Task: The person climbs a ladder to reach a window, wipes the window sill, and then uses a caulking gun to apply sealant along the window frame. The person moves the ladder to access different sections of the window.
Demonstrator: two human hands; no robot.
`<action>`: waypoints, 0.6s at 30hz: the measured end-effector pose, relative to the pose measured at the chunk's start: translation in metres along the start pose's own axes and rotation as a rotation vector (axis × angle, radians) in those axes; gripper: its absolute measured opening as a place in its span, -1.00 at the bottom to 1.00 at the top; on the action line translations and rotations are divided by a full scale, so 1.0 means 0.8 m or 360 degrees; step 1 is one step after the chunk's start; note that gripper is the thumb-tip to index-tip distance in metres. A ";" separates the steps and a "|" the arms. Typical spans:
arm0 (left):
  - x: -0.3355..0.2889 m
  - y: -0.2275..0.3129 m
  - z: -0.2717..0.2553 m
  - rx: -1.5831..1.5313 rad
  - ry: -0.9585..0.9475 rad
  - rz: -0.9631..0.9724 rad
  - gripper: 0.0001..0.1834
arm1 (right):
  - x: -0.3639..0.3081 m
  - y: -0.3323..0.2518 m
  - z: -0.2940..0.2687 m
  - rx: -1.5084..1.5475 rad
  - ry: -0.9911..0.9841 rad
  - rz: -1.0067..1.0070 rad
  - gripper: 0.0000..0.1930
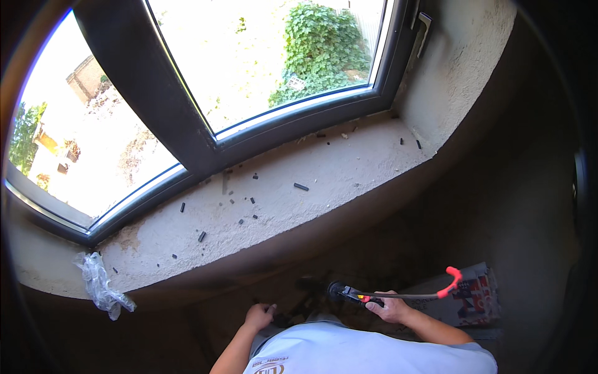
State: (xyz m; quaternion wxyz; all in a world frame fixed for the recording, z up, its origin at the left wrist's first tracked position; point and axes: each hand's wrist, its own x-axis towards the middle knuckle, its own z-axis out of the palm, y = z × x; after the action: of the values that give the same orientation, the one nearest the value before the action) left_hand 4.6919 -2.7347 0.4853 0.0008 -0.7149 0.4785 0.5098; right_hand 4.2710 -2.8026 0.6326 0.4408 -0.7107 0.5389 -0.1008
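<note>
Caulking gun [354, 294] is in the right hand [392, 307], fingers clamped on it; for the left hand [258, 316], I cannot tell.

Wears a white fabric shirt [367, 346] with a brownish-gold printed emblem [270, 368] toward the left, and grey trousers [264, 337]; leaves both forearms [434, 326] bare.

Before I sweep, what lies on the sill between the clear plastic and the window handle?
Scattered short black strips and pale crumbs, in the head view.
</note>
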 end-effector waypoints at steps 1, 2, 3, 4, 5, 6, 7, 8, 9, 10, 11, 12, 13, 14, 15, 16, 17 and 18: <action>0.004 -0.011 0.005 -0.0189 -0.0023 -0.0053 -0.45 | -0.002 -0.010 -0.003 0.0094 -0.0032 -0.0112 -0.55; 0.008 -0.020 0.011 -0.0452 -0.0032 -0.0099 -0.38 | -0.004 -0.019 -0.009 0.0144 -0.0068 -0.0124 -0.55; 0.010 -0.027 0.018 -0.0715 -0.0040 -0.0146 -0.32 | -0.006 -0.028 -0.017 0.0187 -0.0125 -0.0147 -0.55; 0.012 -0.033 0.023 -0.0962 -0.0070 -0.0254 -0.25 | -0.006 -0.037 -0.025 0.0120 -0.0204 -0.0238 -0.57; 0.011 -0.037 0.027 -0.1146 -0.0112 -0.0262 -0.19 | -0.006 -0.046 -0.034 0.0118 -0.0246 -0.0288 -0.59; 0.009 -0.040 0.030 -0.1310 -0.0171 -0.0329 -0.13 | -0.006 -0.054 -0.044 0.0100 -0.0309 -0.0354 -0.60; 0.005 -0.040 0.031 -0.1478 -0.0228 -0.0414 -0.06 | -0.005 -0.062 -0.051 0.0051 -0.0365 -0.0377 -0.62; 0.000 -0.039 0.031 -0.1650 -0.0259 -0.0424 -0.04 | -0.005 -0.070 -0.055 0.0080 -0.0403 -0.0421 -0.65; -0.006 -0.037 0.031 -0.1824 -0.0291 -0.0456 -0.02 | -0.006 -0.077 -0.058 0.0176 -0.0415 -0.0475 -0.64; -0.011 -0.035 0.030 -0.1997 -0.0322 -0.0491 0.00 | -0.007 -0.084 -0.059 0.0232 -0.0417 -0.0470 -0.63; -0.017 -0.032 0.028 -0.2233 -0.0306 -0.0436 -0.02 | -0.008 -0.089 -0.061 0.0277 -0.0464 -0.0460 -0.62; -0.022 -0.030 0.027 -0.2468 -0.0284 -0.0374 -0.05 | -0.009 -0.092 -0.062 0.0359 -0.0533 -0.0403 -0.64; -0.026 -0.028 0.025 -0.2716 -0.0261 -0.0324 -0.07 | -0.008 -0.093 -0.061 0.0352 -0.0545 -0.0425 -0.65; -0.030 -0.026 0.023 -0.2751 -0.0119 -0.0279 -0.13 | -0.007 -0.092 -0.060 0.0336 -0.0597 -0.0432 -0.65; -0.034 -0.025 0.022 -0.2798 0.0021 -0.0253 -0.18 | -0.004 -0.089 -0.057 0.0314 -0.0631 -0.0422 -0.66; -0.039 -0.024 0.021 -0.2827 0.0165 -0.0274 -0.23 | 0.000 -0.085 -0.053 0.0378 -0.0610 -0.0491 -0.65; -0.046 -0.026 0.018 -0.2869 0.0241 -0.0249 -0.28 | 0.004 -0.080 -0.046 0.0372 -0.0563 -0.0519 -0.65; -0.056 -0.029 0.014 -0.2894 0.0321 -0.0275 -0.32 | 0.010 -0.075 -0.039 0.0250 -0.0587 -0.0426 -0.65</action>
State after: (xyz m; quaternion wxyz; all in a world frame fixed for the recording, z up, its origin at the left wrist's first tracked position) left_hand 4.6982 -2.6860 0.5012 -0.5655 -0.5146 -0.1641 0.6232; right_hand 4.2954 -2.8236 0.6922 0.5684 -0.7458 0.3407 -0.0685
